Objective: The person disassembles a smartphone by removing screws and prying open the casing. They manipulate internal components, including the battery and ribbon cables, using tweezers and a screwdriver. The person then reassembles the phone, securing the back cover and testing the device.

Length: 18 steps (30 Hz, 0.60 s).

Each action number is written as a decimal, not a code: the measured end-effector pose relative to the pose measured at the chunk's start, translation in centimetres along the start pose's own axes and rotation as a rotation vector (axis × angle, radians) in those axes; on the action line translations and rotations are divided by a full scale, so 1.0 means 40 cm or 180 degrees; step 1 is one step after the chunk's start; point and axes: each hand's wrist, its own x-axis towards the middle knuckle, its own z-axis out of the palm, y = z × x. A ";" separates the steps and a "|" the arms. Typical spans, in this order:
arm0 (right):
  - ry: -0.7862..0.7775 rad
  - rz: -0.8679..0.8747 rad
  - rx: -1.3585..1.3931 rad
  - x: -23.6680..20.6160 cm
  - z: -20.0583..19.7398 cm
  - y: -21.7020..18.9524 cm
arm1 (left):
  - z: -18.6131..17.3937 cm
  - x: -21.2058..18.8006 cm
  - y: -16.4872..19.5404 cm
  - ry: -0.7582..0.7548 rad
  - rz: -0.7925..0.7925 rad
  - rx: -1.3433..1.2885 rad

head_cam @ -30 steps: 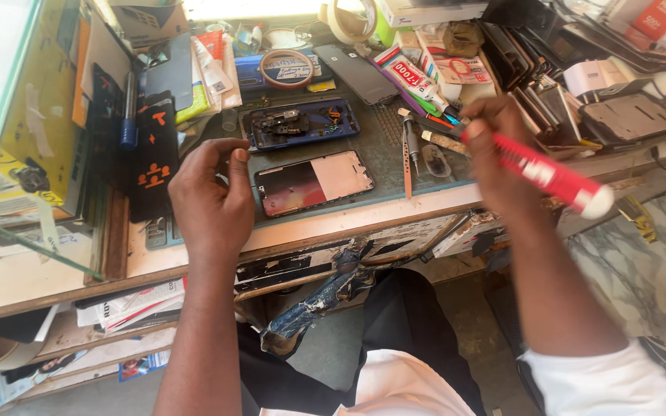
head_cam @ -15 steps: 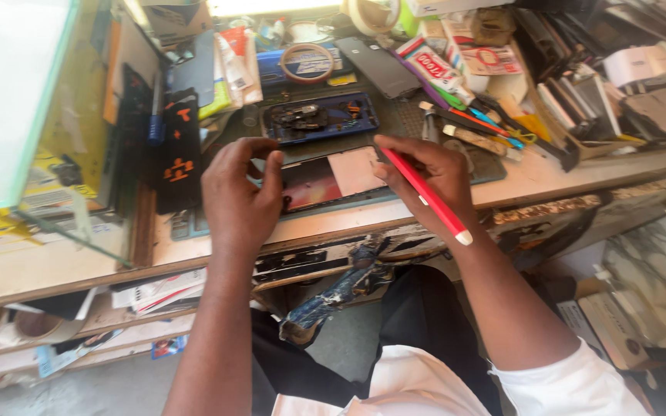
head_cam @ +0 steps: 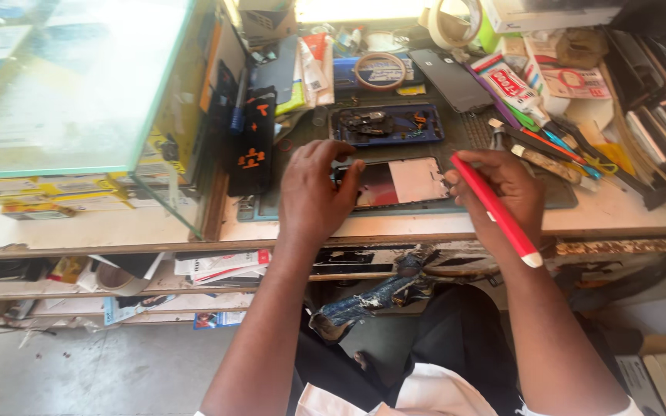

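A phone screen panel [head_cam: 402,182] lies flat on the dark work mat [head_cam: 564,194], its face reddish with a white patch. My left hand [head_cam: 314,192] rests on the panel's left end, fingers pressing its edge. My right hand [head_cam: 502,192] sits at the panel's right end and grips a red tool with a white tip [head_cam: 495,209], the tip pointing back toward me. Behind the panel lies an opened blue phone body [head_cam: 387,125] with its insides exposed.
A glass display case [head_cam: 79,85] stands at the left. A tape roll [head_cam: 379,71], a dark phone [head_cam: 450,78], a glue tube [head_cam: 509,83] and several screwdrivers [head_cam: 549,142] crowd the back and right. Shelves with papers [head_cam: 217,266] run under the counter.
My right hand has come in from the right with the red tool and settled at the panel's right end. My left hand has moved onto the panel's left end.
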 end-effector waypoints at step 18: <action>-0.0011 0.0002 0.0573 0.018 -0.003 -0.007 | -0.031 0.017 -0.061 -0.1187 -0.0041 0.0441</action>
